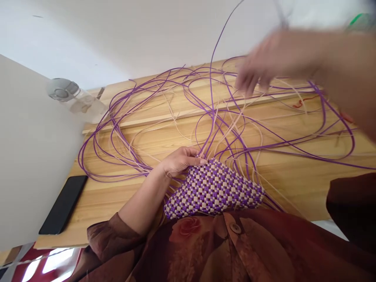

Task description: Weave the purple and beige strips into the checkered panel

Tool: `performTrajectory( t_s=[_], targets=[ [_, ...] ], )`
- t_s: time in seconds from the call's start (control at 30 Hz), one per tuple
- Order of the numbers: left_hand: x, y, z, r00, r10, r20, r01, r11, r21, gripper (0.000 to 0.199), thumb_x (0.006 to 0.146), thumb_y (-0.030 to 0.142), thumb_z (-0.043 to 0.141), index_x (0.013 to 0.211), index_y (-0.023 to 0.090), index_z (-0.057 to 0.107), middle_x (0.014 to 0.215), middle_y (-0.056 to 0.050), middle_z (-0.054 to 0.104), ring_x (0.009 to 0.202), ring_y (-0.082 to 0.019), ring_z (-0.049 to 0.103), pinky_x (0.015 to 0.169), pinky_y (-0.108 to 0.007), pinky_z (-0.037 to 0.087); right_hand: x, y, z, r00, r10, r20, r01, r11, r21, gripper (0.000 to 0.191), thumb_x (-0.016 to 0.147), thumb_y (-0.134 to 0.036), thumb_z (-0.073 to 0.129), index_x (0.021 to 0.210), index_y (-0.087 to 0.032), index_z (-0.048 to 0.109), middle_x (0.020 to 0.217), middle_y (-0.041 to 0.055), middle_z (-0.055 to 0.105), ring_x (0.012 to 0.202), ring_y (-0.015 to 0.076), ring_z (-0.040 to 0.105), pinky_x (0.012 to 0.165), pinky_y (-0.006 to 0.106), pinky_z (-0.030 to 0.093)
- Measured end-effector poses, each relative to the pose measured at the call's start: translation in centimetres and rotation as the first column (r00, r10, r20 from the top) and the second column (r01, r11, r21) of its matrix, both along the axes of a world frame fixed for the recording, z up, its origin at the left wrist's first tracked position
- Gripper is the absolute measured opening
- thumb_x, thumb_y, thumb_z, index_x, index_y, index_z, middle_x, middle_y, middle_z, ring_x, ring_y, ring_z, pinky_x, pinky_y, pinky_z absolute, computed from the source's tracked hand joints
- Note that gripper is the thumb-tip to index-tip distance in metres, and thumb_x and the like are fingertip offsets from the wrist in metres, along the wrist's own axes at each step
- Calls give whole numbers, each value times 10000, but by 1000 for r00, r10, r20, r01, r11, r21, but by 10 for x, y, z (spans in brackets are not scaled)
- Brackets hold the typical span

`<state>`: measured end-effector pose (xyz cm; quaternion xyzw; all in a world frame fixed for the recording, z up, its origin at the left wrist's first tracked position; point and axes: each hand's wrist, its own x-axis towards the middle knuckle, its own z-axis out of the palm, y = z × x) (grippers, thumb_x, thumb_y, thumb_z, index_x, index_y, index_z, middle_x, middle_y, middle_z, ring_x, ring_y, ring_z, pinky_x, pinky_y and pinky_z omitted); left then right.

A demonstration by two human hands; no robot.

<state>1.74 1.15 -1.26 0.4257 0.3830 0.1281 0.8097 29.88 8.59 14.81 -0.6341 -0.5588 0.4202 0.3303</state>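
Note:
A woven piece (pixel 214 188) in a purple and cream checked pattern lies against the front of my shirt. Its upper edge is pinched between the thumb and fingers of my left hand (pixel 185 160). Long purple cords (pixel 211 78) and thinner cream cords (pixel 235 123) fan out from that edge. Up at the right, above the cords, my right hand (pixel 258 66) is smeared by motion. Its fingers point down, and whether they hold a cord cannot be made out.
Loops of cord spread left and right over the wooden table (pixel 164 137). A black phone (pixel 63 205) lies at the table's left edge. Behind it stands a clear bottle with a grey lid (pixel 63 90). A white wall (pixel 117 35) rises at the back.

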Motion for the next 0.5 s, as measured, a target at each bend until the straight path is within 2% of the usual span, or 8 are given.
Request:
performTrajectory(
  t_s=[0.03,0.07,0.1,0.2,0.27,0.33,0.43,0.5],
  targets=[
    [0,-1,1,1000,16,9,-16,1000,-11,294,602,317,862,792,137,726,718,-46,694,591,-114,609,602,-239,456,-19,-23,-25,943,266,200,-235,958,-166,129,744,-98,706,626,-47,703,548,12,630,460,30,524,455,130,278],
    [-1,-1,2,1000,21,11,-21,1000,-6,285,611,321,858,782,137,726,701,-39,690,570,-103,595,582,-229,443,-36,-46,-51,845,460,275,-407,885,-227,184,755,-192,736,606,-91,695,543,4,622,465,37,508,445,143,283],
    [-1,-1,5,1000,17,7,-17,1000,6,276,628,337,849,772,137,726,685,-34,685,550,-93,579,563,-222,429,-50,-67,-75,793,536,290,-492,844,-213,270,781,-266,725,563,-118,663,513,-7,590,456,44,472,433,166,269],
    [0,0,12,998,-47,-30,49,997,65,276,659,377,825,765,137,738,676,-36,685,543,-99,571,552,-232,420,-73,-106,-125,909,394,135,-374,915,-150,251,859,-339,611,695,-161,680,508,-26,547,469,79,462,448,206,300],
    [3,-1,12,997,-69,-43,73,992,100,282,629,346,841,801,143,749,732,-44,706,603,-125,606,603,-251,448,-76,-115,-136,967,252,-33,-255,958,-131,225,874,-346,557,857,-169,694,522,-37,537,470,90,461,460,215,317],
    [7,-5,7,999,-23,-24,26,992,121,306,583,300,860,822,143,750,773,-44,715,651,-140,624,663,-270,468,-76,-117,-136,973,179,-147,-194,976,-100,231,858,-336,556,945,-163,681,546,-42,541,472,88,445,474,216,327],
    [14,-12,-5,992,129,0,-128,978,163,313,541,287,866,781,135,736,726,-23,694,635,-132,603,691,-277,464,-75,-120,-135,967,221,-126,-227,973,-33,206,820,-294,584,936,-157,685,653,-17,619,539,95,488,538,222,375],
    [15,-14,-10,988,153,-34,-140,956,256,300,551,306,856,762,134,731,699,-8,675,624,-122,578,683,-262,446,-76,-121,-138,961,272,-49,-273,962,-2,192,816,-269,577,912,-163,704,741,1,671,618,116,547,598,231,407]
  ],
)
